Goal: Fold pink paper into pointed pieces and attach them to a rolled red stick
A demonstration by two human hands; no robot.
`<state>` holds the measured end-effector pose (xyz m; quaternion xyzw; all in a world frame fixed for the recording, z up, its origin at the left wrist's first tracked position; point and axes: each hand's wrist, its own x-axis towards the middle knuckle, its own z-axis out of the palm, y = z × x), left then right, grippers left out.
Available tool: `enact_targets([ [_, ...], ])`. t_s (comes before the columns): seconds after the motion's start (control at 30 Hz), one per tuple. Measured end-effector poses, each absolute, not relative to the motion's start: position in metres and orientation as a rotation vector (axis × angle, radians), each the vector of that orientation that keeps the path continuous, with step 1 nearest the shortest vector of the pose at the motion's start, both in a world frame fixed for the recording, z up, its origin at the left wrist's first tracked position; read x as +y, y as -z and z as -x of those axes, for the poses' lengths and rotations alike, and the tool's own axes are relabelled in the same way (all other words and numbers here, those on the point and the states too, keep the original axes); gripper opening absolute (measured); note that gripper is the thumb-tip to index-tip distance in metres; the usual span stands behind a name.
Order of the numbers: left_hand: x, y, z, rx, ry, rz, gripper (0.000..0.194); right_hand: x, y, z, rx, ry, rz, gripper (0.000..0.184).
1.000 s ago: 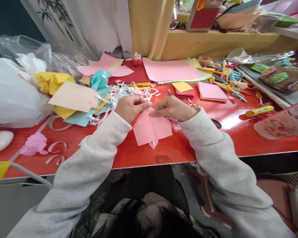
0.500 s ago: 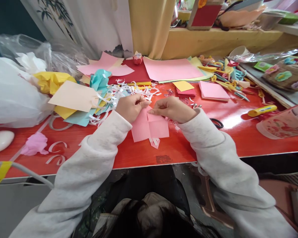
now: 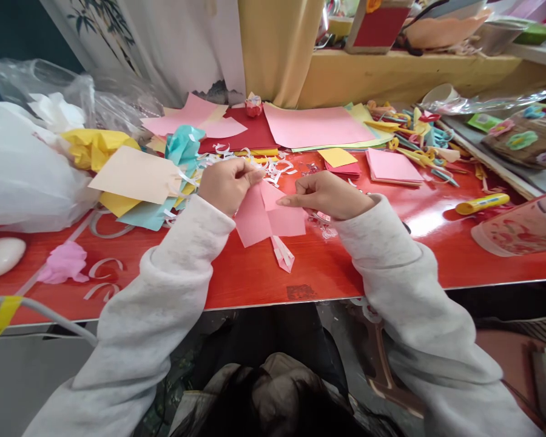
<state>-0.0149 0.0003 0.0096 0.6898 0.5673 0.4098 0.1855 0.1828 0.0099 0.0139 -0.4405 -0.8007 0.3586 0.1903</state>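
Note:
A square of pink paper (image 3: 255,220) with crease lines and a folded flap is held just over the red table. My left hand (image 3: 230,184) pinches its upper corner between thumb and finger. On the other side my right hand (image 3: 330,195) has its fingers curled, and its thumb lies against the paper's right part. Whether a flap sits between those fingers is partly hidden. Below the paper lies a small folded pink piece (image 3: 284,254) with a pointed end, touched by neither hand.
White paper shreds (image 3: 279,170) lie beyond my hands. A pink paper stack (image 3: 394,166), a yellow square (image 3: 337,158) and a yellow marker (image 3: 482,204) are to the right. Beige paper (image 3: 134,175), crumpled pink paper (image 3: 64,263) and a white plastic bag (image 3: 22,176) are left. A patterned cup (image 3: 519,226) stands far right.
My left hand has moved up and left, drawing the pink paper with it. The gap between the hands has widened, and more of the small folded piece shows.

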Motion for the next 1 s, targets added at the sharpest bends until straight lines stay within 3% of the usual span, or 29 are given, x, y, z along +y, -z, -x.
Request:
enact_targets([
  [0.2,0.008,-0.022,0.051,1.703,-1.285,-1.821,0.03,0.018,-0.013,-0.2,-2.044,-1.114,1.104,0.03],
  [0.3,0.005,-0.017,0.041,1.596,-1.28,-1.902,0.027,0.014,-0.015,-0.192,-1.846,-1.178,1.009,0.035],
  [0.43,0.0,-0.004,0.016,1.425,-1.2,-2.021,0.025,0.007,-0.01,-0.173,-1.987,-1.287,0.977,0.031],
  [0.63,-0.002,-0.003,0.014,1.327,-0.929,-1.81,0.042,0.013,-0.001,-0.174,-1.804,-1.26,1.007,0.025],
  [1.0,-0.005,-0.007,0.014,1.245,-0.848,-1.583,0.032,0.011,-0.002,-0.171,-1.801,-1.395,0.979,0.031],
])
